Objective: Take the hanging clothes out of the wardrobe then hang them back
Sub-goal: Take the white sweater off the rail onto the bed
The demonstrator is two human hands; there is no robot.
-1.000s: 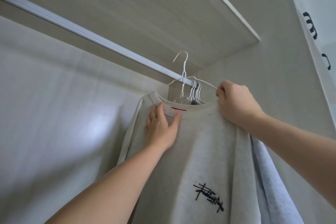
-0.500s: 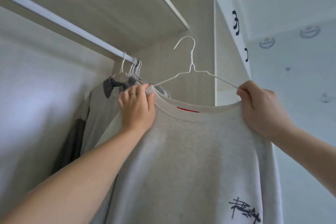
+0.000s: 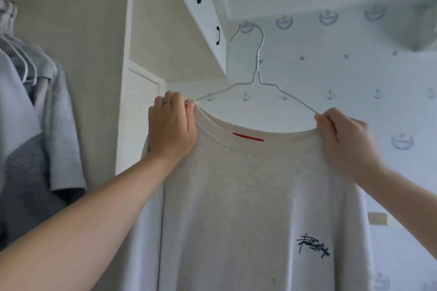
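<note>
Item: I see a pale grey sweatshirt (image 3: 236, 196) on a white wire hanger (image 3: 256, 78), with a red tab inside the collar.
Location: it is held up in the air outside the wardrobe (image 3: 123, 78), in front of a wallpapered wall (image 3: 354, 66). The hook is free and catches on nothing.
Left hand (image 3: 172, 125): curled over the garment's left shoulder, gripping the cloth and the wire end together.
Right hand (image 3: 345, 139): pinches the right hanger arm and the collar edge.
Spacing: the hands are well apart, one at each shoulder.
Other clothes (image 3: 35, 125): hanging on hangers at the left edge. I cannot see the rail.
Handling, my judgement: the cloth is soft, limp and fairly light. The thin wire will likely flex, and the wide neck could slide off an arm if tilted.
Hold point: I would keep both shoulders pinched through the cloth, or take the twisted neck below the hook to rehang.
Stage: taken out; rehanging not yet done.
</note>
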